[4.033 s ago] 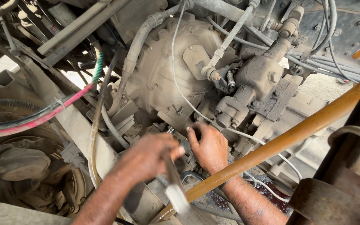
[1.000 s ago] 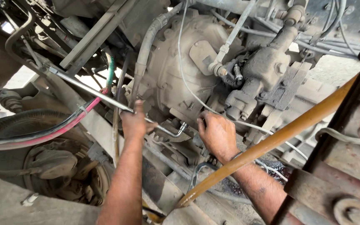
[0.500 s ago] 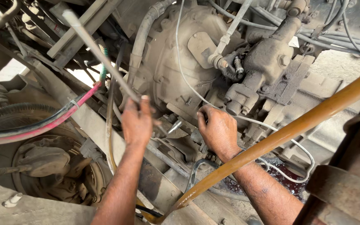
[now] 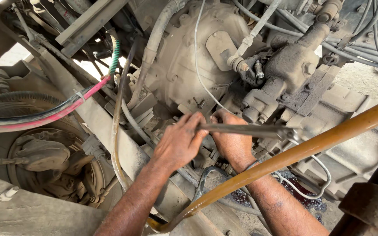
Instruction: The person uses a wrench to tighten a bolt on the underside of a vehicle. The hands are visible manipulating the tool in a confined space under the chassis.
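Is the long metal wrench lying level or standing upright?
Roughly level: the wrench runs sideways from the left hand, past the right hand.

This is a vehicle repair spot — the underside of a heavy truck, seen from beneath. A grimy gearbox housing (image 4: 189, 57) hangs overhead among dusty hoses, cables and a red line (image 4: 57, 114), with a wheel hub (image 4: 44, 161) at one side. An orange-brown pipe (image 4: 302, 150) crosses the view — oil stains darken the ground (image 4: 302, 194), and everything wears caked dirt and grease.
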